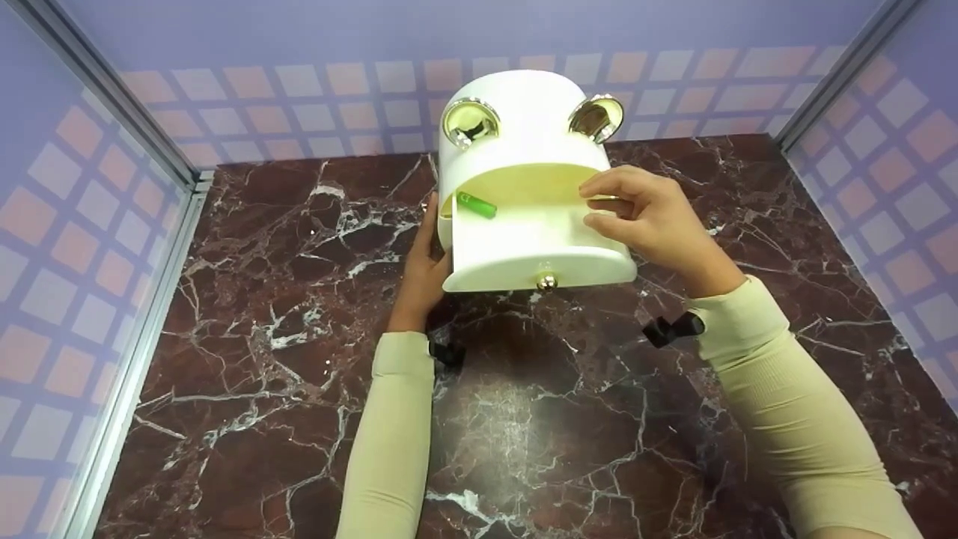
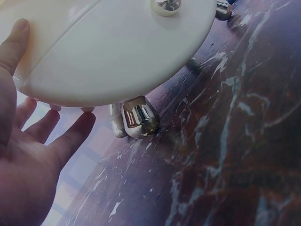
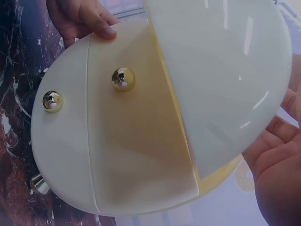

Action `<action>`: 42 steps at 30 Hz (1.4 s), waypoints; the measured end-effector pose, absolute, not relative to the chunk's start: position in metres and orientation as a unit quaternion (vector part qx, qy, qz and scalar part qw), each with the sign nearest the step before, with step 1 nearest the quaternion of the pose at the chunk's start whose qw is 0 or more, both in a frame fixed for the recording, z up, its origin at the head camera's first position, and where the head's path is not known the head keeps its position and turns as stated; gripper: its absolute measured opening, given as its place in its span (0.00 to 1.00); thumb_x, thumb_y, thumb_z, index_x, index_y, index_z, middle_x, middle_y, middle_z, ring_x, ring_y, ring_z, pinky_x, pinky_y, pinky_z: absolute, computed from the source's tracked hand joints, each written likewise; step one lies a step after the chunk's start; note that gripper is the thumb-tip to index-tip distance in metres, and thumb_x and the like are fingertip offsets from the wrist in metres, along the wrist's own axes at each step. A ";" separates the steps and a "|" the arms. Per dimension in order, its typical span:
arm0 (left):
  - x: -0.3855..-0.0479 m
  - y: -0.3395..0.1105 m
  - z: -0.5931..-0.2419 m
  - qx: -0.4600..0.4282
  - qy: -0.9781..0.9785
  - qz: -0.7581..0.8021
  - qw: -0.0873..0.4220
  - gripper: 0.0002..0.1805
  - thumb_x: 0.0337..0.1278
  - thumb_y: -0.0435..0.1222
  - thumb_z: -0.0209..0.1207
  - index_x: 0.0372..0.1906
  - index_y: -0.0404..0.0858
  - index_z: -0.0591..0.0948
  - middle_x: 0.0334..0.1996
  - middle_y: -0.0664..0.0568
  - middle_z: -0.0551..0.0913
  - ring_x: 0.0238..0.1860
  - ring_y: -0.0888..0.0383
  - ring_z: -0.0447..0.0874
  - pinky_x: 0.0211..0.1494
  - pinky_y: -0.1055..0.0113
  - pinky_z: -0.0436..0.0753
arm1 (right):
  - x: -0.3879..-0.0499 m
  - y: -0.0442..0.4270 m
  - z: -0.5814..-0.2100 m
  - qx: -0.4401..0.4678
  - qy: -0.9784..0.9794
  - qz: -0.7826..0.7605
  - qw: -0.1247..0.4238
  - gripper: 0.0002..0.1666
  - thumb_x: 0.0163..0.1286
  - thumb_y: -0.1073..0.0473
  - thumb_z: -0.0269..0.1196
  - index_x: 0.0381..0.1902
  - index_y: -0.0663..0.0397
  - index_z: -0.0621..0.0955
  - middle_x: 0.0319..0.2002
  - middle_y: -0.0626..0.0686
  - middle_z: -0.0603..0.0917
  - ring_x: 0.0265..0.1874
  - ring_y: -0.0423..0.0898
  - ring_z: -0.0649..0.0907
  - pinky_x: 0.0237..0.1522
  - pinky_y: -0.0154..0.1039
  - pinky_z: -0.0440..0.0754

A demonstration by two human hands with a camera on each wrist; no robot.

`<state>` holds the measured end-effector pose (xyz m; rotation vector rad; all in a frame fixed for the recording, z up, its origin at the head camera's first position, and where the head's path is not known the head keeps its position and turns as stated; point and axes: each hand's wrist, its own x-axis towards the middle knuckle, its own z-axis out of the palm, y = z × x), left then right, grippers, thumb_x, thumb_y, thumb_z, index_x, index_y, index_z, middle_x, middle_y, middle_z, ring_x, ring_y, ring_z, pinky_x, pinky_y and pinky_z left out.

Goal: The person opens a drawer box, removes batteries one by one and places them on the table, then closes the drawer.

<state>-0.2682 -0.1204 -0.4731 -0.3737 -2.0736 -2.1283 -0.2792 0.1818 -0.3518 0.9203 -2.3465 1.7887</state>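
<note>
A white rounded drawer box point(image 1: 524, 120) with two shiny ear-like pieces stands on the marble-patterned surface. Its top drawer point(image 1: 516, 271) is pulled out, with a small green battery-like cylinder point(image 1: 477, 205) lying at the left inside. My left hand point(image 1: 424, 278) rests against the box's left side; in the left wrist view its straight fingers point(image 2: 77, 134) touch the side and the thumb lies by the front. Over the drawer's right edge is my right hand point(image 1: 655, 217), thumb and fingers apart, with nothing visible between them.
Below the open drawer, the right wrist view shows lower fronts with round knobs point(image 3: 123, 80). Metallic feet point(image 2: 140, 117) support the box. Tiled-pattern walls point(image 1: 299, 90) enclose the back and both sides. Each wrist carries a black device point(image 1: 673, 328).
</note>
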 end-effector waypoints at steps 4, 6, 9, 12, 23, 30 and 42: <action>-0.268 -0.120 -0.473 -0.124 -0.688 -0.711 0.072 0.43 0.65 0.31 0.57 0.78 0.45 0.46 0.79 0.44 0.42 0.74 0.50 0.59 0.65 0.60 0.77 | -0.281 0.179 -0.352 0.296 -0.762 0.576 0.024 0.16 0.57 0.77 0.66 0.45 0.78 0.80 0.47 0.53 0.82 0.50 0.55 0.83 0.55 0.37 0.81; -0.268 -0.120 -0.473 -0.122 -0.690 -0.710 0.072 0.44 0.65 0.31 0.57 0.78 0.45 0.46 0.79 0.44 0.42 0.74 0.50 0.60 0.64 0.60 0.77 | -0.281 0.176 -0.352 0.297 -0.763 0.574 0.022 0.16 0.57 0.77 0.66 0.45 0.77 0.80 0.47 0.53 0.82 0.50 0.54 0.83 0.55 0.36 0.81; -0.268 -0.120 -0.473 -0.117 -0.694 -0.707 0.071 0.44 0.65 0.32 0.57 0.78 0.46 0.46 0.79 0.44 0.43 0.74 0.50 0.60 0.65 0.60 0.77 | -0.282 0.173 -0.350 0.299 -0.765 0.571 0.016 0.17 0.57 0.76 0.66 0.46 0.76 0.80 0.48 0.55 0.82 0.51 0.54 0.83 0.56 0.36 0.81; -0.268 -0.120 -0.473 -0.112 -0.696 -0.706 0.068 0.44 0.65 0.33 0.58 0.78 0.48 0.46 0.79 0.45 0.44 0.73 0.51 0.60 0.64 0.61 0.77 | -0.283 0.169 -0.347 0.298 -0.774 0.559 0.008 0.17 0.57 0.74 0.67 0.46 0.74 0.81 0.48 0.57 0.81 0.51 0.54 0.82 0.57 0.36 0.81; -0.268 -0.121 -0.471 -0.105 -0.704 -0.700 0.058 0.44 0.66 0.39 0.58 0.78 0.52 0.46 0.79 0.50 0.43 0.75 0.54 0.58 0.63 0.60 0.78 | -0.284 0.158 -0.340 0.306 -0.798 0.519 0.012 0.18 0.57 0.70 0.69 0.47 0.68 0.82 0.48 0.59 0.81 0.50 0.53 0.83 0.56 0.36 0.82; -0.270 -0.121 -0.473 -0.113 -0.692 -0.710 0.061 0.44 0.66 0.35 0.57 0.78 0.48 0.45 0.79 0.52 0.45 0.73 0.53 0.62 0.60 0.60 0.80 | -0.285 0.150 -0.334 0.317 -0.801 0.508 0.005 0.18 0.58 0.68 0.70 0.47 0.69 0.82 0.47 0.59 0.82 0.50 0.55 0.83 0.55 0.35 0.82; -0.269 -0.121 -0.473 -0.111 -0.693 -0.709 0.064 0.44 0.65 0.32 0.57 0.78 0.49 0.46 0.79 0.49 0.44 0.73 0.52 0.62 0.62 0.60 0.79 | -0.286 0.142 -0.329 0.328 -0.812 0.483 -0.008 0.17 0.59 0.65 0.70 0.46 0.68 0.83 0.46 0.57 0.83 0.49 0.53 0.84 0.53 0.34 0.83</action>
